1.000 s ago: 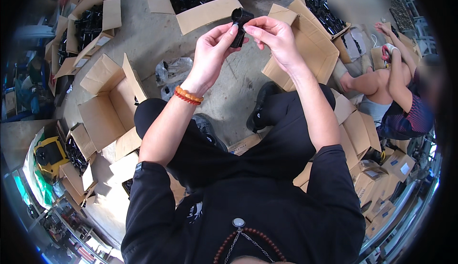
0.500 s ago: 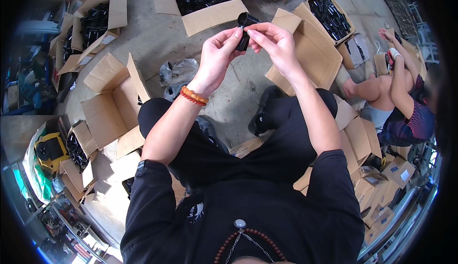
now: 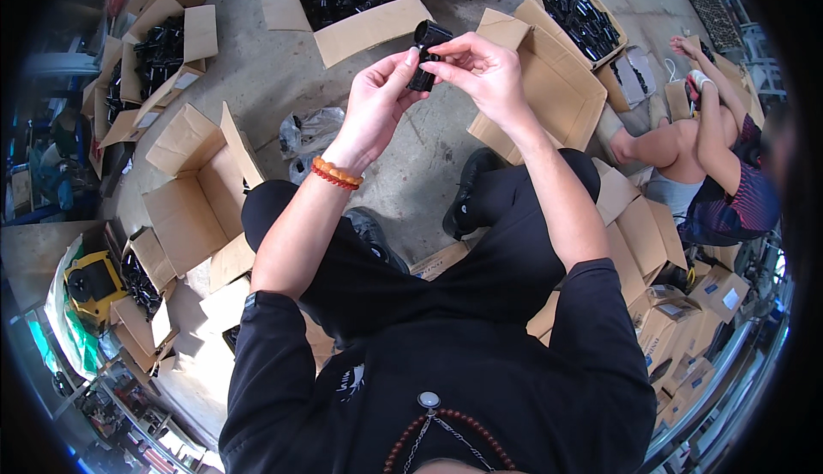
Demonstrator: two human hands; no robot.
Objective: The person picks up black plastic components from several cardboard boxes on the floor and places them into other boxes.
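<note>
Out in front of me, above the floor, my left hand is closed around a black tube-shaped fitting with a round open end facing up. The lower part of the fitting shows between my two hands. From the other side, my right hand brings its thumb and forefinger together against the middle of the fitting. A small dark bit shows between those fingertips, too small to name. Both forearms reach forward over my bent knees.
Cardboard boxes of black parts stand ahead, at far right and at left. An open box sits by my left knee, another beyond my right hand. Crumpled plastic lies on the floor. A person sits at right.
Both hands and the fitting shift slightly left in the picture, as does much of the scene. The right fingertips sit a little differently against the fitting, and its round end tilts.
</note>
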